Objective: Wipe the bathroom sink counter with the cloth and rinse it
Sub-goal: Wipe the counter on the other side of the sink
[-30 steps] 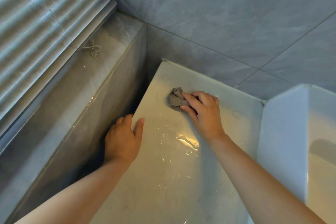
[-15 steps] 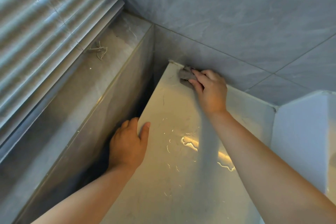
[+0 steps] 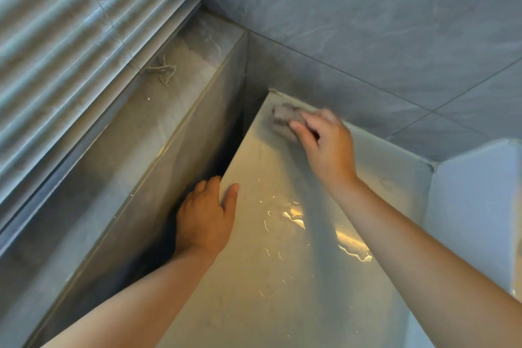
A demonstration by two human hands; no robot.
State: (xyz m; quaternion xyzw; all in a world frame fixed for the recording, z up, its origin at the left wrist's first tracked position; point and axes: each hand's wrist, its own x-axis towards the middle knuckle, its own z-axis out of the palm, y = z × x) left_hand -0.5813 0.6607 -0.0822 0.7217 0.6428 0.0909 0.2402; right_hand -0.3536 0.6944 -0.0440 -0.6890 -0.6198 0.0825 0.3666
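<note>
The right hand [image 3: 324, 147] has carried the cloth [image 3: 282, 118] from a spot further in on the tabletop [image 3: 254, 291] up to its far left corner, where it now sits just off the back edge under the tiled wall [image 3: 367, 37]. Its fingers [image 3: 299, 124] are bent over the bunched cloth, gripping and pressing it down, and both are blurred by the stroke. The left hand [image 3: 204, 215] has stayed on the left edge, thumb flat on top and fingers draped loosely over the side, holding nothing. Streaks of water [image 3: 293, 215] glint in the middle of the tabletop, behind the cloth's path. The wipe seems to have reached the corner, so the wet middle probably needs a pass before rinsing at the sink [image 3: 480, 206] by the right edge.
</note>
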